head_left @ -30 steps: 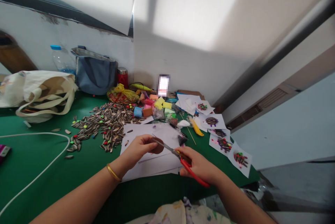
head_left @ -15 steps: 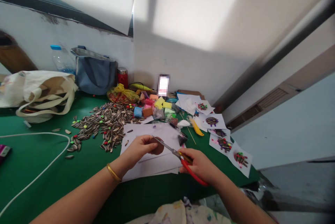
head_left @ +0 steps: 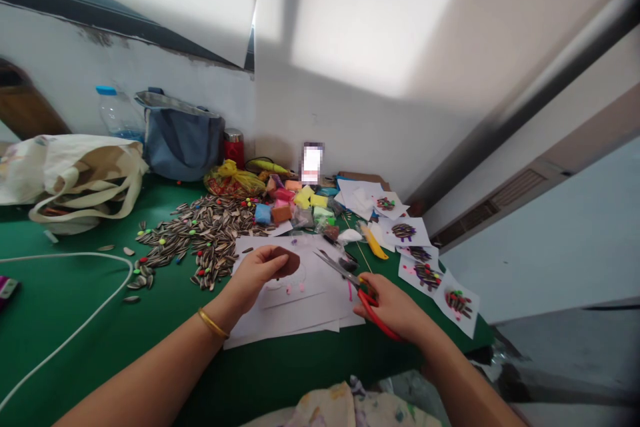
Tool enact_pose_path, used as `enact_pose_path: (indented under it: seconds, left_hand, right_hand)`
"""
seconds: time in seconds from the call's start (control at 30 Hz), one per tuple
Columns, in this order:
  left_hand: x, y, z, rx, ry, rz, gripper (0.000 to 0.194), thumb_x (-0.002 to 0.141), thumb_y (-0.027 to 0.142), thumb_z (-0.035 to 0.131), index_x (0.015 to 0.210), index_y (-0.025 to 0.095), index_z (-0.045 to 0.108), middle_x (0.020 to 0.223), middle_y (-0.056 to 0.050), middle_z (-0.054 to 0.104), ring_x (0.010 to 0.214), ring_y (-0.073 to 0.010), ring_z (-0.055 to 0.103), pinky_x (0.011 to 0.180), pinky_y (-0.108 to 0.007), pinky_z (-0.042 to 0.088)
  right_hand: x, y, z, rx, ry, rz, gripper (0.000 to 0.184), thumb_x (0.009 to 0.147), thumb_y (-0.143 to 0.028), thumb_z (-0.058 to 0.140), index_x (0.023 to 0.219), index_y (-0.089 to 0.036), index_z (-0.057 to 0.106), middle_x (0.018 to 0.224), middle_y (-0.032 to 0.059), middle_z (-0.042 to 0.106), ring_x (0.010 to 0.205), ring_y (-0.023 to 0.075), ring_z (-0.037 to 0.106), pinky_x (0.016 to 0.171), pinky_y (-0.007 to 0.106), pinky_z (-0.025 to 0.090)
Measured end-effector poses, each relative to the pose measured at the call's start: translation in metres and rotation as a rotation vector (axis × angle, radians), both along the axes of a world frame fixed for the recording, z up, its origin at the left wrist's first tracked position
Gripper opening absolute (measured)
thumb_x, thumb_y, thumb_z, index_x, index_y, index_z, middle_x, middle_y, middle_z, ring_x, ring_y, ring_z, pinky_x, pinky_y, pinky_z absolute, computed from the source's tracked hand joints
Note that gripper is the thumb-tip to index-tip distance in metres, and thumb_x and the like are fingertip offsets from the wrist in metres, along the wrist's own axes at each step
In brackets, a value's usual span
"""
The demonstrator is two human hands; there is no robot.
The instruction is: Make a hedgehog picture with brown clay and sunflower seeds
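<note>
A flat, rounded brown piece (head_left: pixel 289 263) is pinched between the thumb and fingers of the left hand (head_left: pixel 263 266), above the stacked white paper sheets (head_left: pixel 300 310) on the green surface (head_left: pixel 170 327). The right hand (head_left: pixel 393 304) is closed around the red handles of the metal-bladed scissors (head_left: pixel 356 282); their blades point towards the brown piece, apart from it.

Beyond the sheets are small wrapped blocks in many colours (head_left: pixel 305 200), with a yellow-handled tool (head_left: pixel 375 242) to their right. Further right, white cards bearing striped seeds (head_left: pixel 460 305) lie along the edge. Left of the sheets spreads a heap of striped seeds (head_left: pixel 210 230) dotted with coloured balls. Behind it are a yellow plastic bag (head_left: pixel 233 180), a red flask with a silver lid (head_left: pixel 234 149) and a blue fabric bag (head_left: pixel 185 144).
</note>
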State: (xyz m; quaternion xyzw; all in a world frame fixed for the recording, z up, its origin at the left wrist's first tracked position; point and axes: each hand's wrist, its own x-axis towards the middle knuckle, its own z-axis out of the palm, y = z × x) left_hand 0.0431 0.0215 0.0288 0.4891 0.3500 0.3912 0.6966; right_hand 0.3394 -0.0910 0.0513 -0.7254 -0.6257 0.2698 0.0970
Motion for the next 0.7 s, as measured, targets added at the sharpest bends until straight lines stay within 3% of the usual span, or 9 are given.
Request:
enact_pose_path:
  seconds: [0.13, 0.3, 0.43, 0.53, 0.6, 0.7]
  left_hand:
    - [0.000, 0.000, -0.002, -0.009, -0.006, 0.008, 0.031, 0.073, 0.041, 0.075, 0.083, 0.012, 0.070, 0.080, -0.009, 0.071, 0.077, -0.0208, 0.065, 0.072, -0.033, 0.052]
    - [0.000, 0.001, -0.004, -0.031, 0.002, -0.002, 0.028, 0.076, 0.038, 0.074, 0.086, 0.013, 0.070, 0.083, -0.008, 0.071, 0.079, -0.0196, 0.066, 0.077, -0.034, 0.051]
    - [0.000, 0.001, -0.007, -0.036, 0.004, 0.006, 0.027, 0.076, 0.038, 0.074, 0.085, 0.013, 0.070, 0.082, -0.007, 0.070, 0.078, -0.0190, 0.065, 0.075, -0.033, 0.050]
    - [0.000, 0.001, -0.007, -0.028, 0.005, 0.001, 0.026, 0.076, 0.037, 0.074, 0.085, 0.013, 0.069, 0.080, -0.006, 0.069, 0.075, -0.0174, 0.063, 0.071, -0.030, 0.049]
    - [0.001, 0.001, -0.006, -0.014, 0.011, -0.004, 0.026, 0.076, 0.038, 0.073, 0.084, 0.013, 0.069, 0.077, -0.005, 0.069, 0.071, -0.0155, 0.061, 0.067, -0.028, 0.047]
    - [0.001, 0.001, -0.006, -0.021, 0.025, 0.005, 0.027, 0.076, 0.039, 0.074, 0.085, 0.014, 0.069, 0.077, -0.005, 0.069, 0.069, -0.0150, 0.061, 0.065, -0.026, 0.046]
  right_hand:
    - [0.005, -0.002, -0.004, -0.051, 0.010, 0.013, 0.066, 0.069, -0.053, 0.075, 0.126, -0.023, 0.059, 0.125, 0.0105, 0.061, 0.106, 0.0288, 0.061, 0.091, 0.039, 0.046]
    - [0.016, 0.000, -0.007, 0.035, 0.047, -0.025, 0.058, 0.073, -0.049, 0.073, 0.123, -0.022, 0.061, 0.122, 0.0086, 0.063, 0.107, 0.0275, 0.060, 0.091, 0.038, 0.046]
    - [0.027, 0.001, -0.008, -0.084, 0.214, -0.009, 0.047, 0.078, -0.051, 0.066, 0.113, -0.019, 0.063, 0.102, 0.0049, 0.068, 0.089, 0.0221, 0.063, 0.081, 0.034, 0.049]
    - [0.035, -0.001, -0.007, -0.163, 0.324, -0.022, 0.050, 0.085, -0.058, 0.057, 0.114, -0.018, 0.061, 0.090, 0.0025, 0.067, 0.076, 0.0181, 0.061, 0.068, 0.030, 0.048]
    - [0.040, -0.001, -0.008, -0.113, 0.311, -0.052, 0.052, 0.085, -0.059, 0.056, 0.117, -0.018, 0.060, 0.092, 0.0033, 0.067, 0.078, 0.0191, 0.062, 0.069, 0.030, 0.049]
    - [0.051, 0.000, -0.014, 0.053, 0.108, -0.119, 0.056, 0.079, -0.054, 0.064, 0.122, -0.018, 0.058, 0.111, 0.0083, 0.066, 0.097, 0.0253, 0.062, 0.084, 0.036, 0.049]
